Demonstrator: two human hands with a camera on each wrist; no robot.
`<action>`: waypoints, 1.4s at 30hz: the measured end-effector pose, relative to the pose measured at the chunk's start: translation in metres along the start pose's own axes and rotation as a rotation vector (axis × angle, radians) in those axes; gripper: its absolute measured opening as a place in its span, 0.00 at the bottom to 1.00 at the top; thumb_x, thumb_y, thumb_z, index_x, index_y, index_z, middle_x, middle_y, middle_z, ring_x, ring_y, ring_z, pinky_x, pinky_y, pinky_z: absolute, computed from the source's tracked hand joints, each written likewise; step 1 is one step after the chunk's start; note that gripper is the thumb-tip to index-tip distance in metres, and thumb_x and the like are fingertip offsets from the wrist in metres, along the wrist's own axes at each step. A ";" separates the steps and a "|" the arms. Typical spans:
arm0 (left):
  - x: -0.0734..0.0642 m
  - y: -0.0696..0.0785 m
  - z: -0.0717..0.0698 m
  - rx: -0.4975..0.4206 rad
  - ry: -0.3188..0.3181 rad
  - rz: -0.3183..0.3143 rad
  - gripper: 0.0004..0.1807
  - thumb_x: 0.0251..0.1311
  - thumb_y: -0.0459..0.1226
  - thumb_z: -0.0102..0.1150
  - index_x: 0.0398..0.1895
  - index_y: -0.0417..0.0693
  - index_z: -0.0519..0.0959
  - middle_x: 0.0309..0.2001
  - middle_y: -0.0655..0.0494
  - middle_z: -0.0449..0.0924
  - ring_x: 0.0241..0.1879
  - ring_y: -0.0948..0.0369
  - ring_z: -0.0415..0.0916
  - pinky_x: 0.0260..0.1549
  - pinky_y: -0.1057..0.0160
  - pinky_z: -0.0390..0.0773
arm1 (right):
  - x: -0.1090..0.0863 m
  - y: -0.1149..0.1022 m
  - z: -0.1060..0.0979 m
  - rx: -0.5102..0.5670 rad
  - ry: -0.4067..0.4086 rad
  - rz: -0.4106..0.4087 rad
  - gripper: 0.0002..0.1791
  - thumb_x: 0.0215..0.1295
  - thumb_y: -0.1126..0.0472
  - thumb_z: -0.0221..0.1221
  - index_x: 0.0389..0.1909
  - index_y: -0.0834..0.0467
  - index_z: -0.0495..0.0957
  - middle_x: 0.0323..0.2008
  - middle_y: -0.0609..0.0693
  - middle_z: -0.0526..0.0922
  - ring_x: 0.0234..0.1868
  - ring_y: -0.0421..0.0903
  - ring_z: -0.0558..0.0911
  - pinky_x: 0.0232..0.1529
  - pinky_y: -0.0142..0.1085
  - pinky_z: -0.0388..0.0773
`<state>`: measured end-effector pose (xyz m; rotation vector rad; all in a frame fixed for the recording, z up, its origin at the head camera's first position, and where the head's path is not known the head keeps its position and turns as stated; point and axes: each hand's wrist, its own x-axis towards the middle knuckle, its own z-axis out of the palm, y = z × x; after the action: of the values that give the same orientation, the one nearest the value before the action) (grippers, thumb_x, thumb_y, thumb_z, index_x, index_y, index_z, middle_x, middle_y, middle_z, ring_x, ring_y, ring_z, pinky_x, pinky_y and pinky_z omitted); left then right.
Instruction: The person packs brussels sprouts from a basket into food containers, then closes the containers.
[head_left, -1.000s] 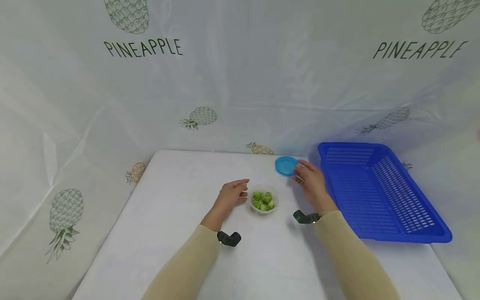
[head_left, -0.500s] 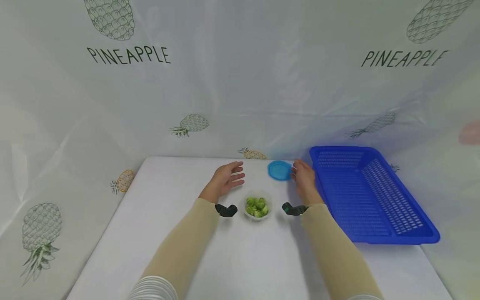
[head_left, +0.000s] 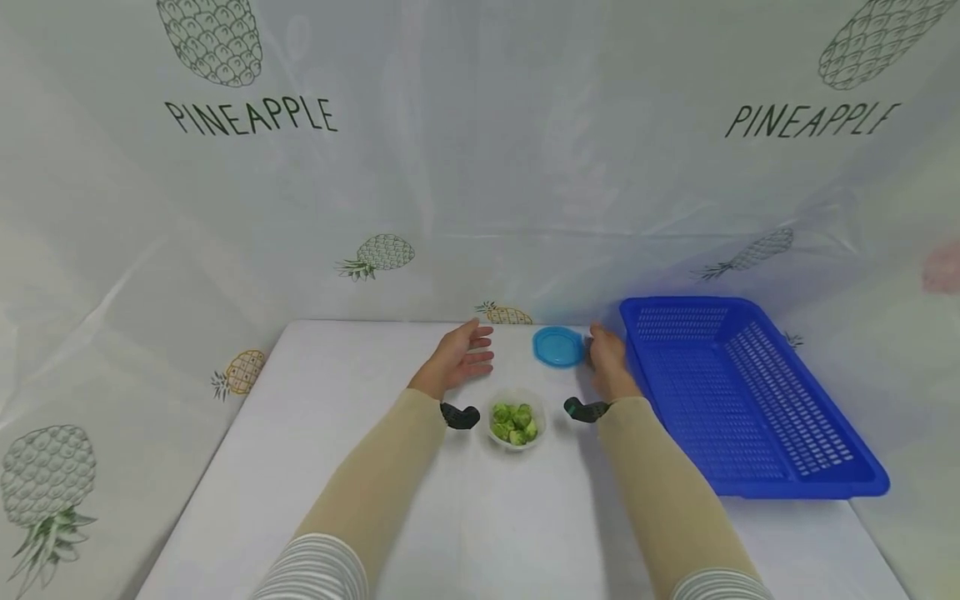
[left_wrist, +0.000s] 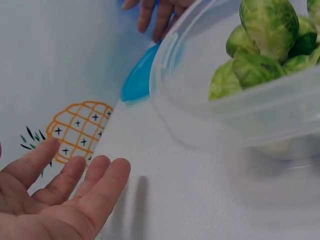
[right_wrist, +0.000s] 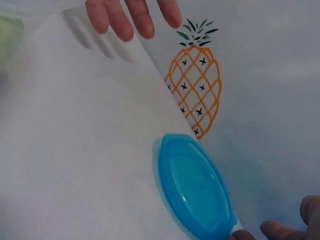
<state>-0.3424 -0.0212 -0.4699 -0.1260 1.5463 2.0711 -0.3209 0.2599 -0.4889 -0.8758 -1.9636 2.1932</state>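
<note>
A clear round plastic container [left_wrist: 200,122] stands on the table, holding several green Brussels sprouts [head_left: 513,423]. Behind it, close to the table's back edge, a blue plastic lid [right_wrist: 197,185] lies flat. My left hand [head_left: 457,354] is held to the left of and beyond the container, fingers extended and apart, palm facing right, with nothing in it. At the lid's right side is my right hand [head_left: 609,360]; in the right wrist view its fingertips [right_wrist: 280,231] show at the lower right corner, one right at the lid's rim.
A large blue slotted plastic basket [head_left: 795,490] sits at the right side of the table, beside my right forearm. A white sheet printed with pineapples [head_left: 386,252] rises behind the white table [head_left: 360,375] and along both sides.
My left hand has moved from beside the container to farther back. The right hand has shifted slightly and now sits at the lid's right side. The container and lid stay in place.
</note>
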 end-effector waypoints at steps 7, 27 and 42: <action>0.005 -0.007 0.002 -0.014 0.036 0.035 0.37 0.83 0.58 0.39 0.79 0.41 0.67 0.82 0.41 0.56 0.80 0.40 0.56 0.78 0.44 0.67 | -0.001 -0.003 0.010 -0.103 -0.120 -0.004 0.33 0.86 0.47 0.42 0.82 0.61 0.60 0.77 0.62 0.67 0.75 0.55 0.70 0.76 0.45 0.72; 0.003 -0.005 -0.005 -0.028 0.029 -0.050 0.41 0.82 0.61 0.37 0.82 0.41 0.60 0.78 0.35 0.61 0.78 0.43 0.62 0.75 0.45 0.72 | -0.022 0.001 0.035 -0.044 -0.344 0.139 0.29 0.86 0.53 0.48 0.81 0.56 0.62 0.60 0.57 0.73 0.52 0.49 0.77 0.60 0.45 0.85; -0.020 0.022 0.003 0.188 -0.061 0.064 0.32 0.75 0.27 0.58 0.79 0.48 0.68 0.53 0.49 0.74 0.45 0.59 0.83 0.57 0.58 0.88 | -0.046 -0.024 0.024 -0.168 -0.488 -0.046 0.33 0.76 0.72 0.58 0.79 0.57 0.66 0.59 0.56 0.73 0.42 0.44 0.84 0.43 0.32 0.88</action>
<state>-0.3349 -0.0300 -0.4418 0.0561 1.7181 1.9458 -0.3008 0.2233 -0.4496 -0.3138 -2.3696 2.4140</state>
